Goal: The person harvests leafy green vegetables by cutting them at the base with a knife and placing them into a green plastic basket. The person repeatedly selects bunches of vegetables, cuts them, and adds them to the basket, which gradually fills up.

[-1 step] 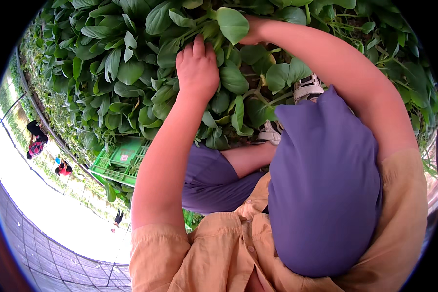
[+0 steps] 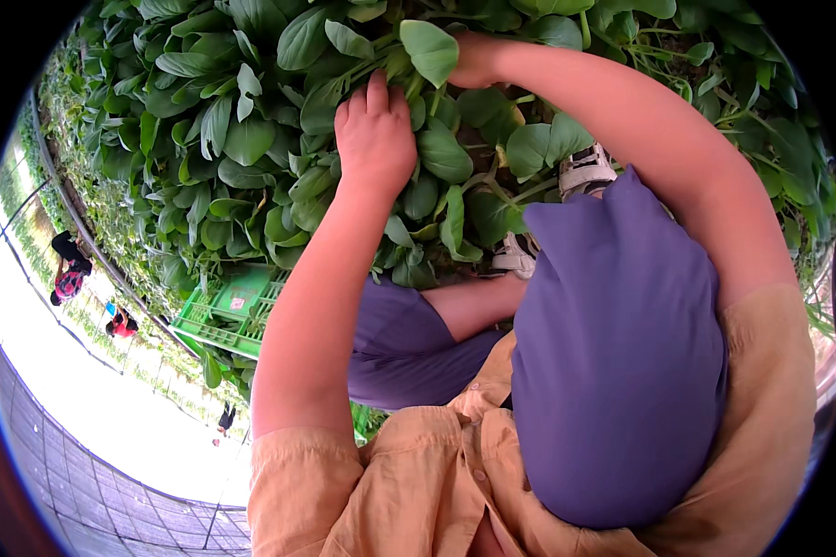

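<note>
Both my hands are down among leafy greens that look like pak choi [image 2: 446,153], around one plant with pale green stems [image 2: 398,63]. My left hand [image 2: 377,139] shows its back, with the fingers bent down into the leaves on the left side of these stems. Its fingertips are hidden, so its hold is unclear. From the right, my right hand [image 2: 475,61] reaches in at the stems. A broad upright leaf [image 2: 430,51] and other foliage cover its fingers.
A green plastic crate [image 2: 221,311] with leaves in it stands left of my left forearm. Dense greens [image 2: 223,139] fill the far left. My bent knee [image 2: 622,353] and sandalled foot [image 2: 585,172] are close below the hands. Several people [image 2: 70,269] are off to the far left.
The broad leaf by my right hand has tipped slightly left and down. Both hands have shifted only a little.
</note>
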Demonstrator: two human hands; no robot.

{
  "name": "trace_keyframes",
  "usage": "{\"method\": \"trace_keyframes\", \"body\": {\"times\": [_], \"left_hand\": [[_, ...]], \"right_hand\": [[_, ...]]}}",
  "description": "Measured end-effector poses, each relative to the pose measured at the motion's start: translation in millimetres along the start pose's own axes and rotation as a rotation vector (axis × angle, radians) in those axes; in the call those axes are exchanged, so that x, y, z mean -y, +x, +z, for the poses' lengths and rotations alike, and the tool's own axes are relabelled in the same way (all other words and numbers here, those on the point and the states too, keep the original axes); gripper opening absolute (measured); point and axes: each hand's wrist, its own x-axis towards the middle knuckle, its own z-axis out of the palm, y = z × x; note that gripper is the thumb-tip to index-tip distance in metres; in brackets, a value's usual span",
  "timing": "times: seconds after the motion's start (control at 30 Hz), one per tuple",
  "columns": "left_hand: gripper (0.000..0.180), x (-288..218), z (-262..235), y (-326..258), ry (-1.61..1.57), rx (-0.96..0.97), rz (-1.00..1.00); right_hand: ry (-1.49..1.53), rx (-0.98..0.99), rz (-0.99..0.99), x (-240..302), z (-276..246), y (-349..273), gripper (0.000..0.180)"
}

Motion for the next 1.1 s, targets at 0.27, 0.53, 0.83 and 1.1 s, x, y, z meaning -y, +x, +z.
{"method": "trace_keyframes", "body": {"times": [0.27,0.53,0.83,1.1], "left_hand": [[0.056,-8,12,-3,-0.095,-0.033,-0.046],[0.063,3,6,-13,-0.186,-0.009,-0.102],[0.061,12,10,-13,-0.233,0.004,-0.117],[0.050,24,19,-13,-0.244,-0.008,-0.103]], "right_hand": [[-0.035,-0.141,-0.270,-116,35,11,0.030],[0.093,-0.293,-0.213,-54,27,-35,0.026],[0.142,-0.289,-0.264,-54,33,-33,0.028],[-0.025,-0.113,-0.138,-32,42,1,0.028]]}}
